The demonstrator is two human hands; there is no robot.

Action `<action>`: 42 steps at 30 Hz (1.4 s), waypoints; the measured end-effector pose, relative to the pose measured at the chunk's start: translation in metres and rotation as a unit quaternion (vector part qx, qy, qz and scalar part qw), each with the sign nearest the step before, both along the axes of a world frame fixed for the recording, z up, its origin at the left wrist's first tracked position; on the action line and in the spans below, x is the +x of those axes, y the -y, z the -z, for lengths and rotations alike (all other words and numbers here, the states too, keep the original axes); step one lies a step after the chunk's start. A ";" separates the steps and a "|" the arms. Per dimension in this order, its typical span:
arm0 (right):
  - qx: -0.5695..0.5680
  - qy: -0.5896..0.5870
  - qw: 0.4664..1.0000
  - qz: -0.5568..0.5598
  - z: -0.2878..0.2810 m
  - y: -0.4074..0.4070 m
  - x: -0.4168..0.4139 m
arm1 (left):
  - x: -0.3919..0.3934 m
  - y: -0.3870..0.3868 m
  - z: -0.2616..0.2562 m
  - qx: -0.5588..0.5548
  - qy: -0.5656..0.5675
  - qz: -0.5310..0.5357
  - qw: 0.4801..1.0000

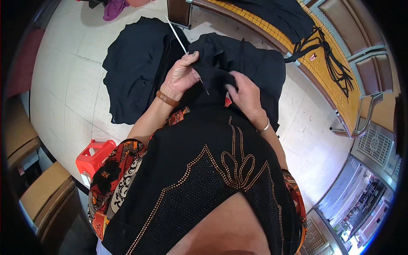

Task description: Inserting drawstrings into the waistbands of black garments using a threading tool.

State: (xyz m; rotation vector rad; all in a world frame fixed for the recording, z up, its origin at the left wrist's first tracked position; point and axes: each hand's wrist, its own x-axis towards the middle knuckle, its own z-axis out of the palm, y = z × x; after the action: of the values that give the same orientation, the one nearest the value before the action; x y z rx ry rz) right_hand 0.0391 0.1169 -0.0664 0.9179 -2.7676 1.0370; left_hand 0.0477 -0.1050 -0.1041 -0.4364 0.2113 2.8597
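My left hand (pixel 182 74) is closed around a slender white tool (pixel 176 34), whose white end points up and away. A thin dark tip comes out below the fingers, its exact kind unclear. Beside those fingers hangs a black fabric garment (pixel 210 76) with a ribbed-looking band, gathered over my lap. On its other side, my right hand (pixel 247 92) pinches a fold of the same cloth between thumb and fingers. A small red and white piece (pixel 228 100) shows below the right thumb. Whether the tip touches the cloth, I cannot tell.
Dark folded cloth (pixel 134 70) lies left of the garment, above the tiled floor (pixel 76 79). A red plastic stool (pixel 95 153) stands at lower left. At upper right, a bench with a yellow woven mat (pixel 331 73) bears black cloth (pixel 283 19) and black cords (pixel 331 57).
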 end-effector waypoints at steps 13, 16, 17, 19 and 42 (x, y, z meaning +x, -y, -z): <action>0.075 -0.158 0.974 -0.146 -0.014 -0.010 0.016 | -0.025 0.012 0.035 0.181 -0.105 -0.026 0.977; -0.009 -0.009 0.995 -0.101 -0.018 -0.021 0.018 | -0.027 0.019 0.027 0.123 -0.087 0.010 0.989; -0.038 0.040 0.995 -0.081 -0.017 -0.026 0.018 | -0.028 0.022 0.026 0.105 -0.081 0.025 0.991; -0.063 0.025 0.998 0.019 -0.010 -0.054 0.016 | -0.023 0.030 0.027 0.109 -0.092 0.037 0.989; 0.081 0.519 0.827 0.201 -0.006 -0.156 0.053 | -0.004 0.050 0.027 -0.008 -0.099 0.088 0.991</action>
State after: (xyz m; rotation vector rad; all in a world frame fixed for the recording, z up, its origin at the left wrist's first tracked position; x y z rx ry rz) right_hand 0.0919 0.2729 -0.0602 -0.4587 -3.6313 1.5310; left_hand 0.0434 -0.1553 -0.1307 -0.1278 0.2941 2.7264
